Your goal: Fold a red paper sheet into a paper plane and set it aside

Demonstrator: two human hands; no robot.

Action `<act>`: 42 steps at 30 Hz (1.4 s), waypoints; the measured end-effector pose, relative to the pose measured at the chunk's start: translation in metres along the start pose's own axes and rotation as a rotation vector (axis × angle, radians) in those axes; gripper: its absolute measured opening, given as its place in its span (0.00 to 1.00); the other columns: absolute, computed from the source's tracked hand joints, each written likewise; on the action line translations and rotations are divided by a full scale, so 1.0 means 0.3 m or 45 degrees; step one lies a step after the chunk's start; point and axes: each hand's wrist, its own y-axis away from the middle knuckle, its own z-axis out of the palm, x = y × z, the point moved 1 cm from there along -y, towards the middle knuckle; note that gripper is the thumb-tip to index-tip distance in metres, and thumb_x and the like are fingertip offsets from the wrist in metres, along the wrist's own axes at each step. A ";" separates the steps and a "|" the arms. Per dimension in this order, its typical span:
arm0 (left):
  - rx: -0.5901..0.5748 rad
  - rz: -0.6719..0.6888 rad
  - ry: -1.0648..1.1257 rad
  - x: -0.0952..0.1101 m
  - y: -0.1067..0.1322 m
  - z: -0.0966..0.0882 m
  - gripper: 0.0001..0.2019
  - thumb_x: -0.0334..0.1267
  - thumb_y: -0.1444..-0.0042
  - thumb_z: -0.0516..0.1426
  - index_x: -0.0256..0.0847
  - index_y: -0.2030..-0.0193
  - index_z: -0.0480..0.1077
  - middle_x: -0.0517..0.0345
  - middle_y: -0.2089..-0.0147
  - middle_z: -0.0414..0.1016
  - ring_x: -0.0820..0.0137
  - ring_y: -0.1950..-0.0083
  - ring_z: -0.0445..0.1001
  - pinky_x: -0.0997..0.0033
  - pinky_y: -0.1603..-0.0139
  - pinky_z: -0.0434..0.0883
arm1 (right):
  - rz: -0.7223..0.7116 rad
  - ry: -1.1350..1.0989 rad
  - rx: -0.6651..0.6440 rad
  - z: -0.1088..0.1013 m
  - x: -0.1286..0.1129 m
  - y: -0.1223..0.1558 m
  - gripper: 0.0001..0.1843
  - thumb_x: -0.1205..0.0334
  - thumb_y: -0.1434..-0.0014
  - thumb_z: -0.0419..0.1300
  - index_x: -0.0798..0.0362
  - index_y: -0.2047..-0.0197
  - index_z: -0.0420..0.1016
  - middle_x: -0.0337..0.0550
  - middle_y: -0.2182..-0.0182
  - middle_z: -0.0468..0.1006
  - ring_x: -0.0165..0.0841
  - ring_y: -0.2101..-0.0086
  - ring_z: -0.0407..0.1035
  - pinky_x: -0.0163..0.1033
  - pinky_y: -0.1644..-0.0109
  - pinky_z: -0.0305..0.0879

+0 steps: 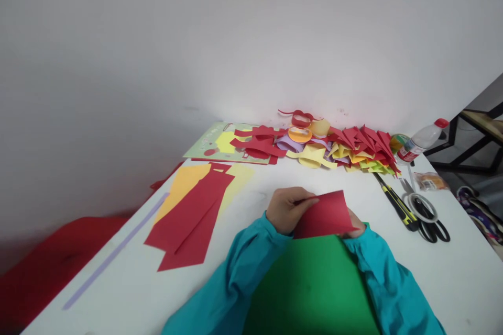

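Observation:
Both hands hold a small red paper piece (325, 215) above a green paper sheet (310, 285) on the white table (251, 204). My left hand (286, 209) pinches the piece's upper left edge, fingers closed. My right hand (356, 226) is mostly hidden behind the red piece, gripping its lower right corner. Both arms wear teal sleeves.
Red and orange paper strips (190, 214) lie to the left, with a thin purple strip (113, 254). A pile of folded coloured paper (314, 146) lines the wall. A utility knife (395, 201), scissors (430, 222), tape roll and a plastic bottle (420, 141) are on the right.

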 end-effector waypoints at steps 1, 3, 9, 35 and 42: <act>0.051 -0.095 0.010 -0.004 0.000 -0.002 0.08 0.38 0.51 0.58 0.37 0.75 0.75 0.57 0.77 0.76 0.71 0.73 0.72 0.76 0.71 0.67 | -0.038 -0.014 -0.008 0.003 -0.011 0.012 0.25 0.42 0.63 0.64 0.54 0.69 0.75 0.43 0.78 0.76 0.34 0.74 0.71 0.39 0.70 0.68; 0.140 -0.269 0.044 -0.014 -0.002 -0.005 0.08 0.40 0.53 0.59 0.38 0.75 0.76 0.58 0.77 0.76 0.69 0.73 0.72 0.75 0.72 0.67 | -0.093 -0.026 -0.052 0.012 -0.031 0.034 0.27 0.48 0.66 0.69 0.55 0.63 0.75 0.44 0.74 0.78 0.37 0.71 0.72 0.40 0.68 0.69; 0.229 -0.496 0.156 -0.032 -0.006 -0.002 0.10 0.43 0.58 0.60 0.36 0.76 0.76 0.60 0.78 0.76 0.69 0.74 0.71 0.75 0.74 0.65 | -0.309 0.032 0.193 0.019 -0.021 0.025 0.19 0.47 0.56 0.64 0.57 0.77 0.76 0.45 0.81 0.77 0.32 0.81 0.69 0.36 0.77 0.66; 0.069 -0.791 0.569 -0.113 0.017 0.010 0.20 0.50 0.68 0.66 0.33 0.74 0.76 0.55 0.77 0.76 0.70 0.76 0.71 0.74 0.76 0.66 | -0.251 -0.086 0.439 0.027 -0.049 0.023 0.17 0.50 0.57 0.66 0.57 0.82 0.75 0.42 0.87 0.74 0.29 0.86 0.66 0.32 0.82 0.63; -0.298 -0.764 0.540 -0.167 0.081 0.029 0.20 0.51 0.62 0.63 0.30 0.76 0.75 0.51 0.79 0.75 0.71 0.80 0.70 0.73 0.80 0.66 | -0.240 -0.137 0.543 -0.001 -0.054 0.018 0.21 0.47 0.55 0.63 0.57 0.83 0.72 0.41 0.87 0.73 0.27 0.87 0.64 0.31 0.83 0.60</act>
